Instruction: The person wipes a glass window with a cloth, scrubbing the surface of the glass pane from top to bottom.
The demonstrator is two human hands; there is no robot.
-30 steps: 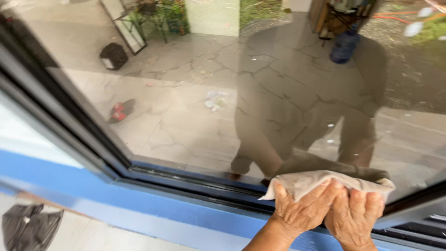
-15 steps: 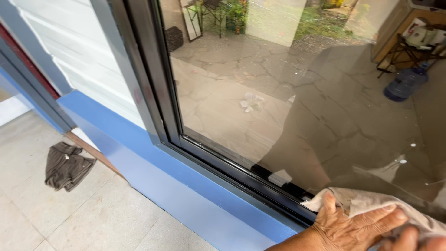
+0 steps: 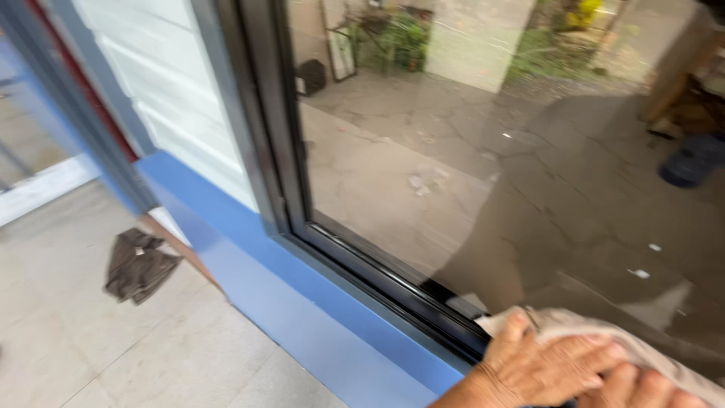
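We have both hands at the lower right corner of the view, on a beige cloth (image 3: pixel 590 326) pressed against the window glass (image 3: pixel 468 166); the cloth lies low on the pane, just above the black bottom rail (image 3: pixel 393 291) of the frame, with one edge folded up beside the thumb.

Our left hand (image 3: pixel 544 366) lies flat on the cloth; its fingers (image 3: pixel 596 353) are stretched out and close together, the thumb raised to the side; it pins the cloth with the palm and does not clench it. Our right hand (image 3: pixel 642 387) sits just beside the left, partly over its fingers; the picture's lower edge cuts most of it off, so we cannot tell how far its fingers curl or whether they grip the cloth.

We judge the step in hand to be a wipe along the bottom strip of the glass, close to the rail. The next move calls for even palm pressure and a stroke parallel to the rail; the cloth should stay spread under both hands, and its lower edge should not catch in the track.

Surroundings: the black upright (image 3: pixel 279 151) of the frame stands to the left of the pane; a blue sill (image 3: pixel 302 302) runs below the rail; a dark rag (image 3: pixel 140 264) lies crumpled on the tiled floor (image 3: pixel 91 347), well apart from the hands; the glass reflects a paved yard and plants.
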